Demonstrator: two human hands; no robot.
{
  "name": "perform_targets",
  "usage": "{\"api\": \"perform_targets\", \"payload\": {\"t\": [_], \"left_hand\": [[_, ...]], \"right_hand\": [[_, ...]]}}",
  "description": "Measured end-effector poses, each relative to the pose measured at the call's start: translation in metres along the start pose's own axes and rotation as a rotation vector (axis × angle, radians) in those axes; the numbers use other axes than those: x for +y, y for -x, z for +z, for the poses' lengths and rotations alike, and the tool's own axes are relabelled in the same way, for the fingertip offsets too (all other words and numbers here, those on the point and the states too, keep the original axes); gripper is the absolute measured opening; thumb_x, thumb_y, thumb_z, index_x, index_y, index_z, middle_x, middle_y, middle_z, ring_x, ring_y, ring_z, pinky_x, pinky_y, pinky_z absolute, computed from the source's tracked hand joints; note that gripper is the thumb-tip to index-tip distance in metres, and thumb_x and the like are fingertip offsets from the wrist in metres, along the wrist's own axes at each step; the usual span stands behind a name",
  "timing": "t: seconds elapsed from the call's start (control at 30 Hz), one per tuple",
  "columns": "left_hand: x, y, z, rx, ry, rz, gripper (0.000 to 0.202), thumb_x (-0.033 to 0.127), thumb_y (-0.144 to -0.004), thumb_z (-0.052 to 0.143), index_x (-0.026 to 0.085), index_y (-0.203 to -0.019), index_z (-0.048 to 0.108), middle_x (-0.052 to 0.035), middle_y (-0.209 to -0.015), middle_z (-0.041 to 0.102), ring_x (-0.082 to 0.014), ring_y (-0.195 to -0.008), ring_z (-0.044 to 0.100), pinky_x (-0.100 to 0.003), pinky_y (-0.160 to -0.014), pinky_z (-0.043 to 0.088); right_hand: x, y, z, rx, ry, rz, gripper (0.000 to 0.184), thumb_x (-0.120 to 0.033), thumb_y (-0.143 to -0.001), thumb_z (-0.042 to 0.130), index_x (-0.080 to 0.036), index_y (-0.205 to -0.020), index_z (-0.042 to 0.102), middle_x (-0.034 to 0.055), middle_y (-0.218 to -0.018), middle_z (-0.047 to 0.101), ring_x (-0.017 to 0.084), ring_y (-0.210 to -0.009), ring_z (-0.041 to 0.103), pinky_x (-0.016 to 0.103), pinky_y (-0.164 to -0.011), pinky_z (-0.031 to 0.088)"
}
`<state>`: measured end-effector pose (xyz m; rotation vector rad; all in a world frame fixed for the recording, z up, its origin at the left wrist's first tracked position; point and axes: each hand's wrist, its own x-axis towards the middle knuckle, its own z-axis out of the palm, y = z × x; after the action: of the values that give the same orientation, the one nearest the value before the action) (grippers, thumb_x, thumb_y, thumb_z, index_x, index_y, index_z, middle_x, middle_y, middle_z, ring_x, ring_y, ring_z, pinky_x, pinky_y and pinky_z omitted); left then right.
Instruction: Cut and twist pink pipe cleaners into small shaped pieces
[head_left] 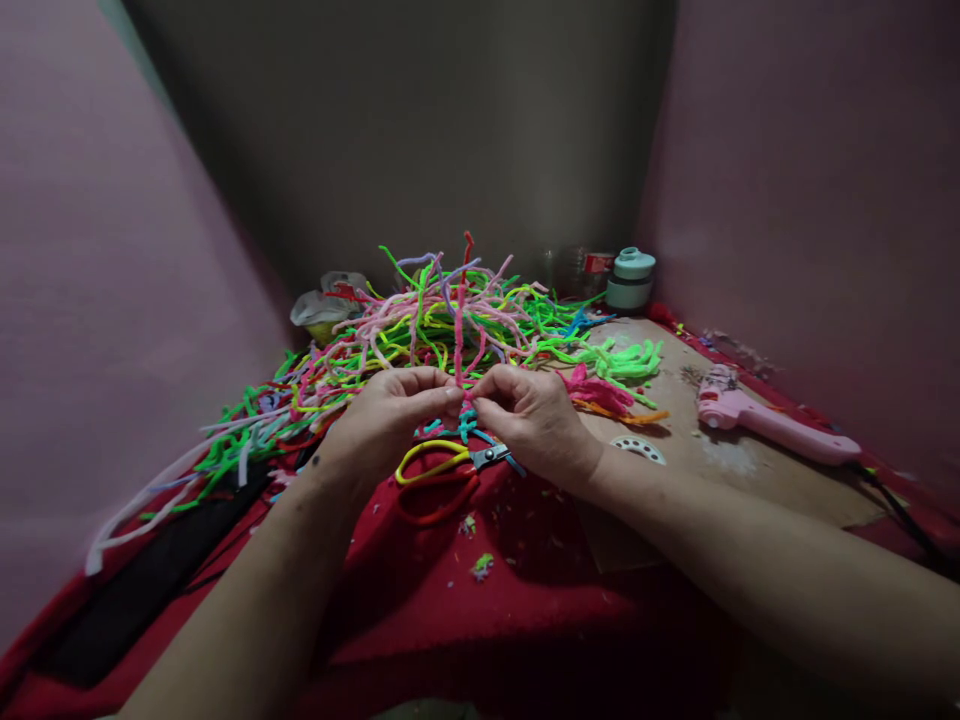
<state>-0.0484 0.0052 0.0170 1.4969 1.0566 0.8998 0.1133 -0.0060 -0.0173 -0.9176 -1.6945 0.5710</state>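
Observation:
A pink pipe cleaner (459, 345) stands upright between my two hands, its lower end pinched in the fingers. My left hand (401, 410) closes thumb and forefinger on it from the left. From the right, my right hand (529, 415) pinches the same spot, where a pink and teal twisted piece (466, 425) hangs just below the fingertips. Scissors (442, 472) with yellow and red handles lie under the hands, blades pointing right. A large tangled heap of pipe cleaners (427, 325) in green, pink, yellow and lilac spreads behind the hands.
On the right, a pink glue gun (780, 422) lies on a cardboard sheet (720, 470), beside a white disc with holes (637, 450). A teal-lidded container (631, 278) stands at the back. Fuzzy scraps (482, 567) dot the red cloth (525, 610). Pink walls rise on both sides.

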Motion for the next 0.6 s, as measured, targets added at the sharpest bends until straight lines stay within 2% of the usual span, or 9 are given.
{"api": "perform_targets", "payload": {"t": [0.1,0.23,0.3,0.37,0.43,0.5,0.6], "left_hand": [[0.0,0.0,0.0,-0.004,-0.001,0.01,0.018,0.03,-0.067,0.07,0.013,-0.07,0.062,0.0001,-0.064,0.059,-0.0087,-0.057,0.052,-0.02,-0.055,0.041],[0.007,0.003,0.002,0.025,-0.15,0.066,0.02,0.032,-0.067,0.07,0.014,-0.067,0.061,0.0025,-0.06,0.056,-0.007,-0.051,0.046,-0.019,-0.05,0.037],[0.012,0.006,0.003,0.018,-0.219,0.079,0.021,0.033,-0.067,0.069,0.015,-0.064,0.06,0.0032,-0.057,0.054,-0.0063,-0.048,0.044,-0.018,-0.046,0.034],[0.014,0.008,0.003,-0.005,-0.285,0.081,0.02,0.032,-0.068,0.067,0.015,-0.062,0.059,0.0035,-0.055,0.052,-0.0059,-0.047,0.042,-0.018,-0.045,0.032],[0.015,0.009,0.003,-0.033,-0.334,0.075,0.019,0.029,-0.069,0.066,0.015,-0.059,0.059,0.0039,-0.053,0.05,-0.0053,-0.046,0.04,-0.018,-0.044,0.03],[0.014,0.009,0.0,-0.037,-0.329,0.071,0.018,0.029,-0.07,0.065,0.015,-0.059,0.059,0.0039,-0.052,0.05,-0.0051,-0.046,0.04,-0.018,-0.044,0.03],[0.011,0.007,-0.005,0.018,-0.24,0.102,0.016,0.029,-0.069,0.067,0.016,-0.061,0.062,0.0022,-0.054,0.055,-0.0064,-0.048,0.045,-0.019,-0.047,0.034]], "right_hand": [[-0.001,0.0,0.0,0.016,0.069,-0.044,0.011,-0.013,-0.074,0.051,-0.016,-0.068,0.06,-0.0002,-0.061,0.058,0.01,-0.057,0.049,0.023,-0.057,0.038],[-0.001,0.0,-0.001,0.02,0.065,-0.128,0.011,-0.015,-0.078,0.051,-0.017,-0.073,0.061,-0.0004,-0.063,0.058,0.011,-0.06,0.05,0.025,-0.061,0.04],[-0.002,-0.001,-0.004,0.089,0.112,-0.266,0.012,-0.018,-0.08,0.051,-0.018,-0.084,0.063,0.0024,-0.075,0.061,0.014,-0.073,0.054,0.029,-0.071,0.043],[-0.003,-0.004,-0.008,0.178,0.229,-0.444,0.019,-0.019,-0.082,0.052,-0.02,-0.097,0.064,0.0056,-0.094,0.061,0.018,-0.093,0.052,0.036,-0.085,0.04],[-0.003,-0.009,-0.012,0.174,0.363,-0.55,0.017,-0.02,-0.083,0.053,-0.023,-0.092,0.066,0.0055,-0.101,0.06,0.021,-0.102,0.047,0.04,-0.092,0.035],[-0.001,-0.012,-0.014,0.105,0.434,-0.582,0.014,-0.021,-0.084,0.053,-0.022,-0.08,0.067,0.0044,-0.093,0.062,0.021,-0.1,0.046,0.04,-0.093,0.033],[0.0,-0.013,-0.013,0.009,0.402,-0.501,0.019,-0.021,-0.086,0.05,-0.018,-0.072,0.063,0.0044,-0.077,0.062,0.018,-0.084,0.049,0.037,-0.085,0.036]]}}
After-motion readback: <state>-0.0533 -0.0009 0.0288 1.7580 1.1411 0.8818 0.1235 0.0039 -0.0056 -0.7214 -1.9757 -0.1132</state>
